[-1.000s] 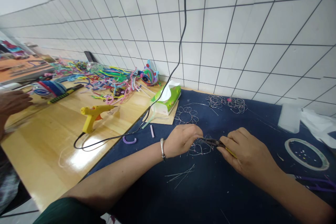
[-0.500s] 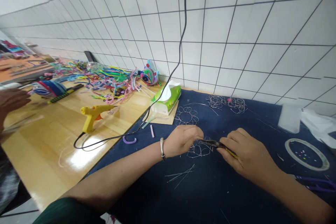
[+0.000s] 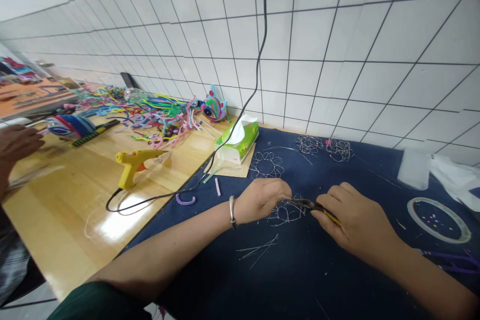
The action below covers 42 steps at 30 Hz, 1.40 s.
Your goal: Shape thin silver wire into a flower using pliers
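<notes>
My right hand [image 3: 347, 215] is closed around the yellow handles of a pair of pliers [image 3: 308, 204], whose dark jaws point left. The jaws reach the fingertips of my left hand [image 3: 264, 201], which is pinched on thin wire, mostly hidden by the fingers. Under the jaws is a looped wire flower frame [image 3: 287, 214] with small beads; I cannot tell whether it is lifted off the dark blue cloth [image 3: 300, 270]. Another wire flower [image 3: 267, 164] lies just behind my left hand. Several short straight wires [image 3: 258, 250] lie in front.
A yellow glue gun [image 3: 129, 167] stands on the wooden table at left, its cord running onto the cloth. Pipe cleaners [image 3: 165, 110] are heaped behind it. A tissue pack [image 3: 240, 142], wire bundles [image 3: 337, 150], a tape ring [image 3: 412, 210] and purple-handled scissors [image 3: 450, 260] surround me. A co-worker's hand [image 3: 18, 145] is far left.
Both my hands stay in nearly the same place, with the pliers shifting very slightly right. The co-worker's hand at far left moves a little.
</notes>
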Tool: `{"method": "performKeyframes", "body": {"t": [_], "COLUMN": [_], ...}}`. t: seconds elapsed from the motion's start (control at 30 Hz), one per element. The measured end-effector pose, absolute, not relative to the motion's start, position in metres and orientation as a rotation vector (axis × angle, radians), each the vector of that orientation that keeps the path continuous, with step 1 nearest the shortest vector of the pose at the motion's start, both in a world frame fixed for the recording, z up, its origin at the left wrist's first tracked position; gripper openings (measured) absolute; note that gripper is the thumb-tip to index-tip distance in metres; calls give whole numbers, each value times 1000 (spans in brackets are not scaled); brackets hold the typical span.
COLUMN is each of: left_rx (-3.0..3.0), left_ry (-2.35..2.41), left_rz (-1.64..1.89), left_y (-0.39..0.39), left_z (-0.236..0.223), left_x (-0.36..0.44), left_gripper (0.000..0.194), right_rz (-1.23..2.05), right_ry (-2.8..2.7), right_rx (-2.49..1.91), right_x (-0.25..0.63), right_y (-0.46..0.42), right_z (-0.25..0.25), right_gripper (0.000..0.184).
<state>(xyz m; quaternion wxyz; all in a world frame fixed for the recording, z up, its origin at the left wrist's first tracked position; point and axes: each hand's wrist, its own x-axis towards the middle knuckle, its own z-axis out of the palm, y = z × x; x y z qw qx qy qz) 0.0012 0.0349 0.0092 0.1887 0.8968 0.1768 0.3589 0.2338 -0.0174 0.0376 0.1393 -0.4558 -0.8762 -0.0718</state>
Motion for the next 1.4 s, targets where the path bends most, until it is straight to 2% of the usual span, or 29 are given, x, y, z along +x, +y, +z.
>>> {"method": "performKeyframes", "body": {"t": [0.8,1.4], "left_rx": [2431,2619], "left_ry": [434,437], "left_rz": [1192,1100], "left_y": [38,38], "left_z": [8,6], "left_x": [2,2], "left_gripper": [15,16], "right_rz": [-40,-35], "right_ry": [-2575,-2583], "right_rx": [-1345,-1365], "right_x": [236,237], "right_y": [-17,-17], "right_z": [48,43], "right_gripper": [23,23]}}
